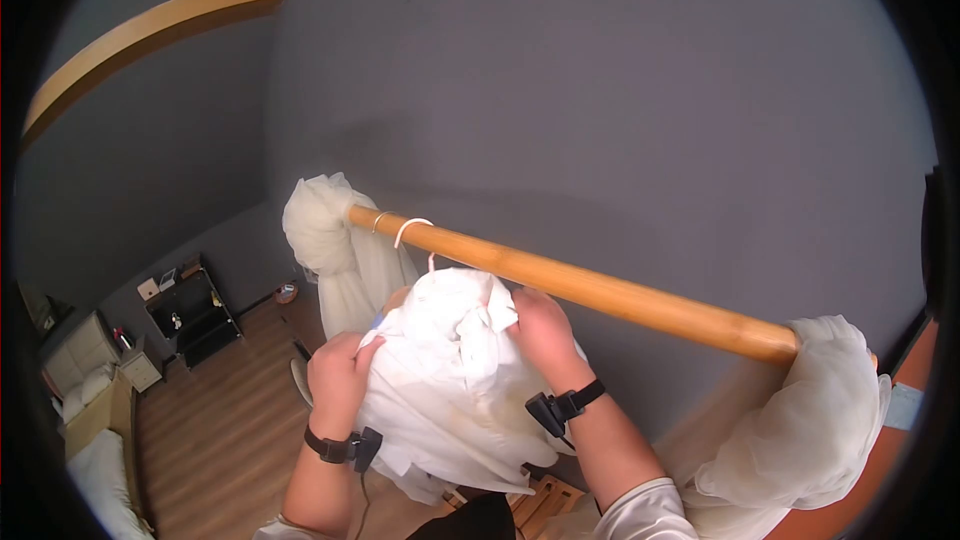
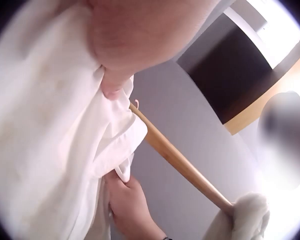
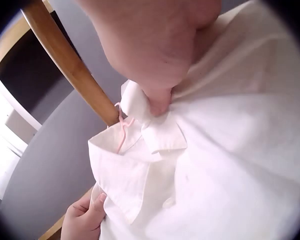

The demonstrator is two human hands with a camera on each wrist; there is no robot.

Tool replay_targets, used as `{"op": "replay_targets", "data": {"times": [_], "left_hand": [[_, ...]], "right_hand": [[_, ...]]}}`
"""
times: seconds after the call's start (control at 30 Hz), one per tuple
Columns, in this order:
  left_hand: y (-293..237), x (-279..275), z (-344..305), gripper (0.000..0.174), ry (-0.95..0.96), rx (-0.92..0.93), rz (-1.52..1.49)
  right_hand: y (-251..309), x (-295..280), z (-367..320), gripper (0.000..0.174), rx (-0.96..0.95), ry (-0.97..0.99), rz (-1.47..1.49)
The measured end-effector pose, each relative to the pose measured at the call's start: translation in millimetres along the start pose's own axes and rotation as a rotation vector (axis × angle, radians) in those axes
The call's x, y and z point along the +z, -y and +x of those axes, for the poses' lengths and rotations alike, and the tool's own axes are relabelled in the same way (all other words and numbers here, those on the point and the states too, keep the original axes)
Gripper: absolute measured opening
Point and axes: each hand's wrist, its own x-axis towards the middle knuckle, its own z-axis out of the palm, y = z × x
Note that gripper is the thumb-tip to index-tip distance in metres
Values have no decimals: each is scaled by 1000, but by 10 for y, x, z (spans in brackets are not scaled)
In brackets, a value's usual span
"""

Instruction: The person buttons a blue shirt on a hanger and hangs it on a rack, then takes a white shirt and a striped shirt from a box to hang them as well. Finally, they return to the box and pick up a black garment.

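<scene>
The white shirt [image 1: 430,375] is hanging from a hanger [image 1: 412,221] below the wooden rod's [image 1: 600,292] left half, its collar lying between the left hand [image 1: 336,372] and right hand [image 1: 549,338], both pinching cloth.

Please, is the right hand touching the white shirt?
Touching. The right wrist view shows the right hand gripping the white shirt near its collar.

Black shelf unit [image 1: 200,345] by a grey wall [image 1: 600,90], pale nightstand [image 1: 142,372] beside a bed [image 1: 100,470].

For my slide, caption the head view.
Left hand and right hand grip a white collared cloth shirt on a thin pale hanger hooked over a round wooden rail.
</scene>
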Motion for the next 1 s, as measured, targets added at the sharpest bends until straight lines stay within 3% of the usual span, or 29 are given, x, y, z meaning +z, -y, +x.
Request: {"op": "replay_targets", "data": {"times": [0.13,0.27,0.37,0.47,0.57,0.67,0.77,0.8,0.9,0.93,1.0], "left_hand": [[133,169,-19,29,-5,23,75],[154,203,-4,34,-9,60,134],[129,277,-11,36,6,42,148],[210,353,-24,35,-19,49,132],[410,355,-34,33,23,54,163],[461,335,-94,20,-6,38,149],[351,322,-157,23,-160,75,272],[286,324,-168,28,-238,99,337],[130,407,-263,45,-240,365,190],[64,451,-259,50,-64,467,56],[-383,357,-39,50,175,438,34]], "right_hand": [[-405,264,-117,18,-22,-9,10],[-243,236,-112,20,-3,-25,-7],[-163,296,-37,45,-126,-111,-106],[-126,328,-25,59,-136,-73,-60],[-69,236,-172,73,-127,-189,-9],[-142,266,-423,87,50,-172,39],[-199,478,-729,75,95,-409,80],[-216,574,-818,69,124,-370,190],[-280,858,-956,52,202,-225,453],[-282,945,-980,47,223,-153,495],[-218,1056,-959,37,234,-71,532]]}}
